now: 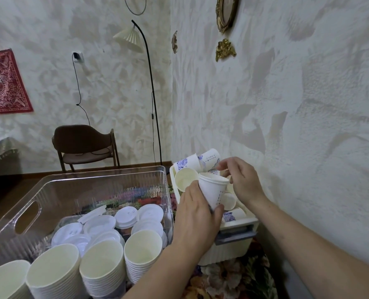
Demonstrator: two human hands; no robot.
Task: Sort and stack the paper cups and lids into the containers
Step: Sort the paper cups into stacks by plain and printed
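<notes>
Cream textured plaster walls are seen meeting at a corner. A black floor lamp is stood at that corner; a brown chair is placed left of it, a red cloth hung farther left, gilt ornaments mounted right.

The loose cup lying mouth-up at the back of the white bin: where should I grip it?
Pinch the near rim of the loose cup, coming from above with the right hand. Its mouth faces up and toward the camera, while neighbouring cups and the white bin wall crowd its sides.
</notes>
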